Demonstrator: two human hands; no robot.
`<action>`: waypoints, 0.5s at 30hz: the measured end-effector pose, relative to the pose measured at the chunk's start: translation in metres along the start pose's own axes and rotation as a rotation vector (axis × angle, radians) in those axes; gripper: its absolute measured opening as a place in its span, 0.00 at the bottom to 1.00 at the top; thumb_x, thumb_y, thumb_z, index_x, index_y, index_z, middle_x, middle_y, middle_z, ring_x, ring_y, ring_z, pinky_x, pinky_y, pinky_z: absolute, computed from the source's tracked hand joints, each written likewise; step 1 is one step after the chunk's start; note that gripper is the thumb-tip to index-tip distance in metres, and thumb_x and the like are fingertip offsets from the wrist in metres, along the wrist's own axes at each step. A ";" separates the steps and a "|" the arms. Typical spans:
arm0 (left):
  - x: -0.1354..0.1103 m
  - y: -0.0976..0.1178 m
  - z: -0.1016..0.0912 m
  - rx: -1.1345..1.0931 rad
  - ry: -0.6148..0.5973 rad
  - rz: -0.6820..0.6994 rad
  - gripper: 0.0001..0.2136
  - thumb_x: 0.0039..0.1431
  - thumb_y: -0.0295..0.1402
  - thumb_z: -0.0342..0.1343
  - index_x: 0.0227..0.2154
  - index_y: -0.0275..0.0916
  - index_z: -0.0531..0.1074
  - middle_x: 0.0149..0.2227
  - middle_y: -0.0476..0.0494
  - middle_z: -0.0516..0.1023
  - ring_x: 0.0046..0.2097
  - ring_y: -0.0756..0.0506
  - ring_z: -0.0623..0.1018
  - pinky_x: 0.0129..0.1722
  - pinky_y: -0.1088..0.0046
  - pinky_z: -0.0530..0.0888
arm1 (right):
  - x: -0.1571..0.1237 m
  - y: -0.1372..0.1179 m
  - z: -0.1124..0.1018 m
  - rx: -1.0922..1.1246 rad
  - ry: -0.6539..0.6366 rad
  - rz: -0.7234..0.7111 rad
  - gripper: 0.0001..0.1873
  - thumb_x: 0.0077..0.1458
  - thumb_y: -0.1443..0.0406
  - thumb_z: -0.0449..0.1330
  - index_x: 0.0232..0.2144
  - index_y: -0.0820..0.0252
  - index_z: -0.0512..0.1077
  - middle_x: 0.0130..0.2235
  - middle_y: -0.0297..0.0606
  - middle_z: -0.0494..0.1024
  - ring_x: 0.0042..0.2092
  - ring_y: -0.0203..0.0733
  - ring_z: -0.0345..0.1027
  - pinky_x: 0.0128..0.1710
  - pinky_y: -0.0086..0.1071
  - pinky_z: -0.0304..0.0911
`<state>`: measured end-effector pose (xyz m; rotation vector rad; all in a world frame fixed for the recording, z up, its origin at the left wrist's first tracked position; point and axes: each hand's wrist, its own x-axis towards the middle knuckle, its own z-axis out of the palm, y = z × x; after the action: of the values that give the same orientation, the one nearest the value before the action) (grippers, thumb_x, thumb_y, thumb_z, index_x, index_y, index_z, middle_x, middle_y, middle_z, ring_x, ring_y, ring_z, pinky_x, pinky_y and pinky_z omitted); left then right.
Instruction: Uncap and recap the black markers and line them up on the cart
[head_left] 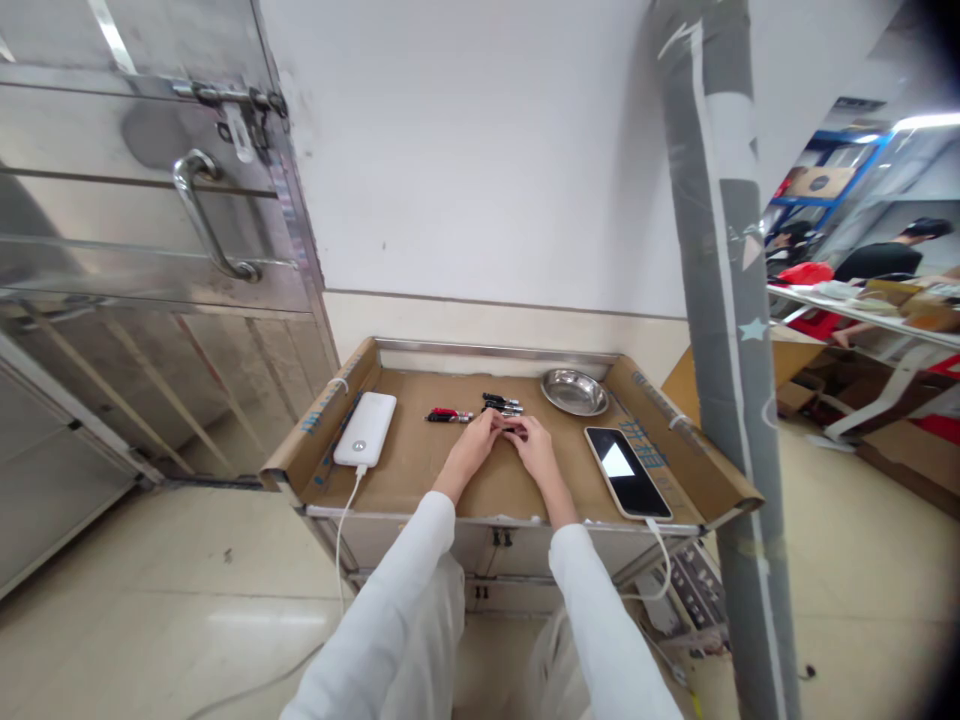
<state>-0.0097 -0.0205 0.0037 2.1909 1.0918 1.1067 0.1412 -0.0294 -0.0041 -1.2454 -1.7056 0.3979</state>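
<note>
Both my hands meet over the middle of a cardboard-lined metal cart. My left hand and my right hand are curled together, pinching a small dark object between the fingertips; it is too small to name. Just beyond the hands lie several small dark pen-like pieces, and to their left a red and black one.
A white power bank with a cable lies at the cart's left. A phone with a lit screen lies at the right, a metal dish behind it. A grey pillar stands right; a steel door left. People work far right.
</note>
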 end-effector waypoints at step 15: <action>-0.006 0.014 -0.002 0.521 -0.085 0.096 0.10 0.62 0.36 0.47 0.43 0.40 0.68 0.45 0.42 0.72 0.50 0.42 0.69 0.52 0.59 0.64 | -0.011 -0.011 -0.009 -0.389 0.243 0.076 0.16 0.61 0.64 0.45 0.40 0.60 0.73 0.38 0.45 0.76 0.39 0.46 0.64 0.42 0.37 0.57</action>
<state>-0.0070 -0.0334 0.0112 2.6830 1.3665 0.8187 0.1433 -0.0461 0.0024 -1.5713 -1.5723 -0.0479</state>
